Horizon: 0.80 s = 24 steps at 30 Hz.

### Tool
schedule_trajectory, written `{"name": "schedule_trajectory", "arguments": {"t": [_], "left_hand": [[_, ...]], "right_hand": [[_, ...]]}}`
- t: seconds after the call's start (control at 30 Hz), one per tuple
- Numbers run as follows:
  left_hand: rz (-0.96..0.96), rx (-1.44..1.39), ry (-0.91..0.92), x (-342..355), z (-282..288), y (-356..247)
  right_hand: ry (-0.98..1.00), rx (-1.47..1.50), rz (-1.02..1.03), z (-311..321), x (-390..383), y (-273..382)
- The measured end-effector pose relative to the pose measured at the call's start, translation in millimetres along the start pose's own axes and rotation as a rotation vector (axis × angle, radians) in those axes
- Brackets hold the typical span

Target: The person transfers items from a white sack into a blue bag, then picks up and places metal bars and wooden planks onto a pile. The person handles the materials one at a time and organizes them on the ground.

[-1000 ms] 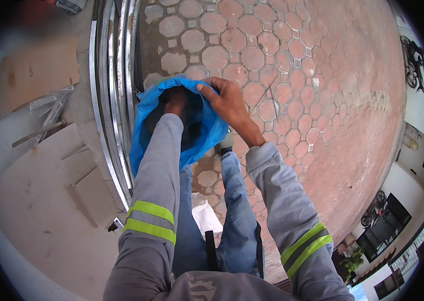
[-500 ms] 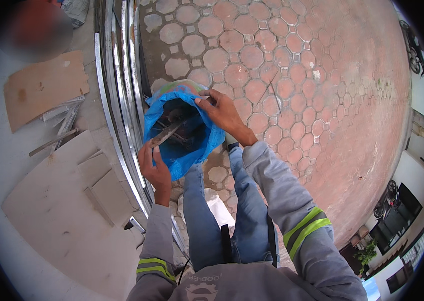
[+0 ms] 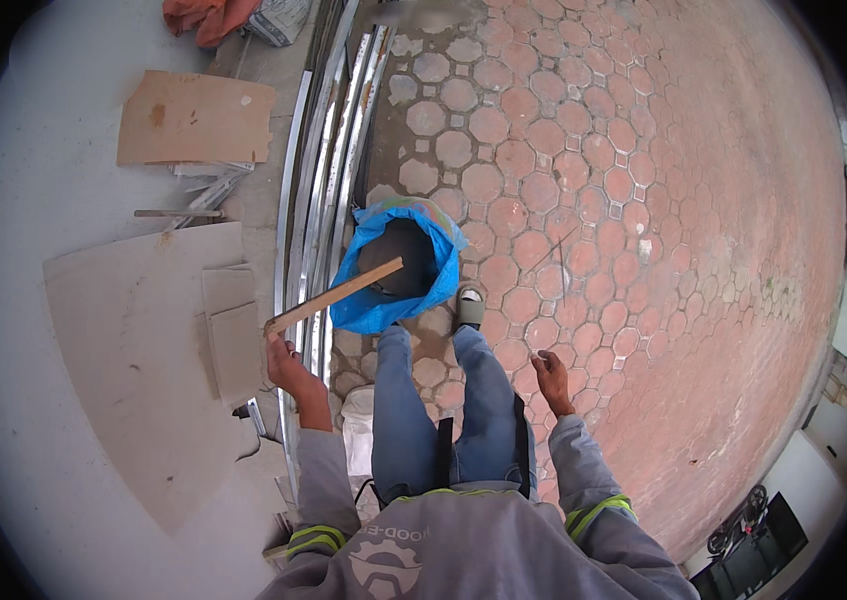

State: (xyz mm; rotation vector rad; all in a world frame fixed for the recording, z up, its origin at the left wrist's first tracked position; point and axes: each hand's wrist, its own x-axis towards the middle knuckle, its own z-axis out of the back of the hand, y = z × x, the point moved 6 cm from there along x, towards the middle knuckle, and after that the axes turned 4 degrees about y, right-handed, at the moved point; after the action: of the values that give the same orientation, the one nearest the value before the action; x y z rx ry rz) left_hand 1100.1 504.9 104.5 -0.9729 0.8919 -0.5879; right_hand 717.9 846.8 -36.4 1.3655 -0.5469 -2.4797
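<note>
My left hand (image 3: 290, 368) is closed around the lower end of a wooden stick (image 3: 338, 295). The stick slants up to the right, its far end above the mouth of a blue sack (image 3: 350, 292). The sack stands upright in front of my feet with its rim spread wide; its inside is dark and its contents are mostly hidden. Off to the right of my legs, my right hand (image 3: 551, 380) hangs over the paving, apart from the sack, fingers loosely bent and nothing visible in them.
Long metal channels (image 3: 323, 200) lie along the sack's left side. Further left are a large board (image 3: 143, 350), smaller board pieces (image 3: 233, 345) and a brown sheet (image 3: 193, 120). A white sack (image 3: 358, 430) lies by my left leg. Thin sticks (image 3: 558, 255) rest on the reddish paving.
My right hand has let go of the sack's rim and moved down to the right. My left hand has drawn the stick out of the sack, toward the lower left.
</note>
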Motion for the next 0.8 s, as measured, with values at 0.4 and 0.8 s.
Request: {"name": "schedule_trajectory", "arguments": {"t": [0.4, 0.8], "left_hand": [[-0.126, -0.055, -0.351, -135, 172, -6], [-0.344, 0.328, -0.65, -395, 328, 64]], "right_hand": [[0.321, -0.004, -0.087, 128, 16, -1], [0.698, -0.423, 0.29, 28, -37, 93]]}}
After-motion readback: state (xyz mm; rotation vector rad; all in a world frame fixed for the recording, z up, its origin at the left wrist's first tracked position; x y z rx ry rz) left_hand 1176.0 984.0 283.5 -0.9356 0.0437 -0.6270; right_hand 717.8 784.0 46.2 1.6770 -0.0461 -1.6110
